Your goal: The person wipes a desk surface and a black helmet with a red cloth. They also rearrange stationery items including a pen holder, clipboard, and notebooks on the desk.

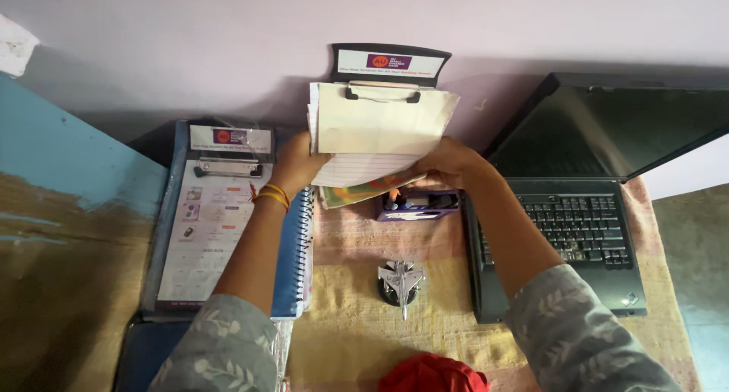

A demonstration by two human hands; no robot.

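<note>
Both hands gripped the sheaf of papers clipped to an upright clipboard that leaned against the pale wall. The left hand clasped the sheaf's lower left edge, fingers hidden behind the sheets. The right hand pinched the lower right corner, thumb on the lined page. Just beneath the right hand sat a purple pen holder, and below that, between the forearms, a small metal jet model stood on the yellow tablecloth. Left of the left wrist lay a second clipboard on a blue spiral notebook. Right of the right forearm sat an open black laptop.
</note>
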